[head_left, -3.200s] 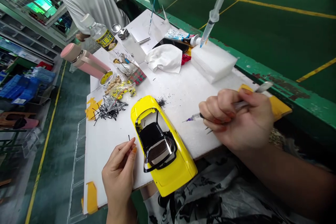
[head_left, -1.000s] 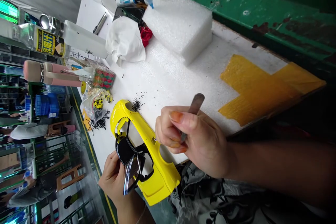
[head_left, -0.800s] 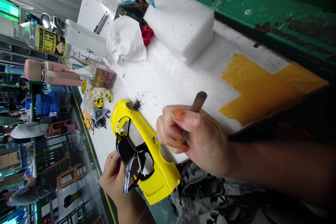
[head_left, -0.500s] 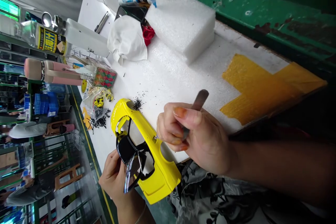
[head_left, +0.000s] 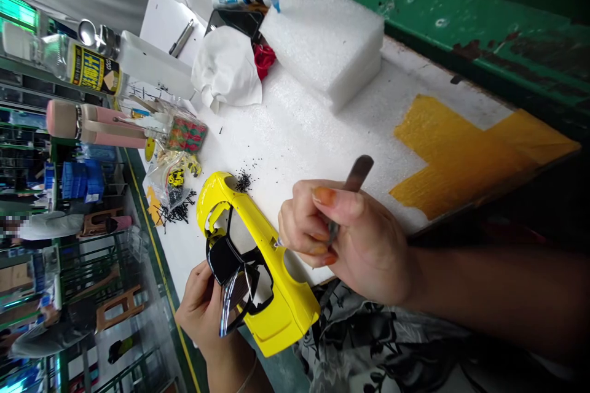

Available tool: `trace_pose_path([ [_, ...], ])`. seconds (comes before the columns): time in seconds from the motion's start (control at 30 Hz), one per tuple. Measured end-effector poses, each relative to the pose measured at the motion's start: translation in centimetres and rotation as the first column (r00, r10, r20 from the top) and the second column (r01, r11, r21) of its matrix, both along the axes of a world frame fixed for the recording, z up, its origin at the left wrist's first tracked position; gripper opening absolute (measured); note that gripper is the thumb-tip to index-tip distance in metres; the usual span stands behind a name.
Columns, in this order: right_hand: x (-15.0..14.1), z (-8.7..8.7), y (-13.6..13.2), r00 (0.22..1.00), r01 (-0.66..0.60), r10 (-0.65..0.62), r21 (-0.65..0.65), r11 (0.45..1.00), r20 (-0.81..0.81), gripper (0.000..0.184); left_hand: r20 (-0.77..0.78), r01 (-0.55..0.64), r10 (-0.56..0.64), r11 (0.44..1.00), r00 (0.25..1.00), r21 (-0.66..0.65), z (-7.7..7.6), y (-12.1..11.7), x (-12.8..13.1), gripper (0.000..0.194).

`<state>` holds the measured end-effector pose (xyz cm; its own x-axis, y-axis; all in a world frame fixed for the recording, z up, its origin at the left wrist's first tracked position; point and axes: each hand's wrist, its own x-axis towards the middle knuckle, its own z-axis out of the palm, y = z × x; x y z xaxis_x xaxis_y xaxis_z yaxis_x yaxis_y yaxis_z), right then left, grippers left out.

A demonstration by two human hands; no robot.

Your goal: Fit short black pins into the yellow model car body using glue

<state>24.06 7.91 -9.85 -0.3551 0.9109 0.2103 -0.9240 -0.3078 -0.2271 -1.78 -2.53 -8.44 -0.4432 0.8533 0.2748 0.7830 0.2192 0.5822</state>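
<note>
A yellow model car body (head_left: 281, 282) is tilted over the table's edge, with black window frames and openings. My left hand (head_left: 203, 307) is closed on its near-left side, fingers at a glossy black and clear window piece (head_left: 235, 288); some fingertips are hidden behind it. My right hand (head_left: 341, 233) is closed in a fist around metal tweezers (head_left: 358, 173), whose flat end sticks out above the thumb. Beside the body's upper side the tool's working end shows only as a small glint, so I cannot tell whether it grips anything.
Tiny black parts (head_left: 243, 181) lie scattered beyond the body. Bagged pieces (head_left: 170, 178), black sticks (head_left: 177, 209), a pink flask (head_left: 99, 124), a bottle (head_left: 87, 67), a white cloth (head_left: 225, 67) and a foam block (head_left: 322, 37) stand farther off. Yellow tape (head_left: 461, 147) covers the table's corner.
The whole view has shifted slightly. Both hands and the car body keep nearly the same pose; the tweezers stay in my right hand.
</note>
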Motion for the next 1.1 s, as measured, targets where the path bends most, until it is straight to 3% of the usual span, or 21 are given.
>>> trace_pose_path([
  [0.3, 0.0, 0.2, 0.0, 1.0, -0.004, 0.004, -0.004, 1.0, 0.018, 0.039, 0.017, 0.038, -0.038, 0.999, 0.999, -0.002, 0.1, -0.1, -0.4, 0.016],
  [0.5, 0.3, 0.2, 0.4, 0.997, -0.055, 0.058, -0.057, 0.997, 0.045, 0.042, 0.05, 0.072, -0.073, 0.997, 0.996, 0.018, -0.3, -0.2, -1.1, 0.024],
  [0.73, 1.5, 2.0, 1.4, 0.988, -0.032, 0.053, -0.145, 0.989, 0.144, 0.038, 0.089, 0.028, -0.037, 0.995, 0.995, 0.1, -0.4, 0.2, -0.3, 0.02],
  [0.8, 3.1, 3.2, 2.3, 0.975, 0.062, -0.036, -0.11, 0.992, 0.219, 0.037, 0.093, -0.029, 0.021, 0.996, 0.995, 0.088, -0.4, 0.1, -0.2, 0.026],
  [0.87, 5.1, 4.9, 3.6, 0.925, 0.222, -0.209, -0.004, 0.975, 0.317, 0.038, 0.089, -0.094, 0.088, 0.994, 0.992, 0.059, -0.7, 0.0, -0.5, 0.032],
  [1.0, 7.6, 8.3, 7.2, 0.689, 0.519, -0.584, 0.271, 0.811, 0.428, 0.037, 0.157, -0.165, 0.151, 0.983, 0.976, 0.084, -1.6, -0.5, -1.5, 0.039],
  [1.07, 7.5, 9.0, 9.2, 0.588, 0.562, -0.662, 0.354, 0.748, 0.465, 0.038, 0.221, -0.179, 0.15, 0.977, 0.964, 0.119, -1.9, -0.7, -1.7, 0.041],
  [1.1, 7.3, 9.0, 10.2, 0.552, 0.543, -0.659, 0.38, 0.749, 0.511, 0.04, 0.255, -0.183, 0.144, 0.974, 0.956, 0.135, -1.9, -0.7, -1.7, 0.041],
])
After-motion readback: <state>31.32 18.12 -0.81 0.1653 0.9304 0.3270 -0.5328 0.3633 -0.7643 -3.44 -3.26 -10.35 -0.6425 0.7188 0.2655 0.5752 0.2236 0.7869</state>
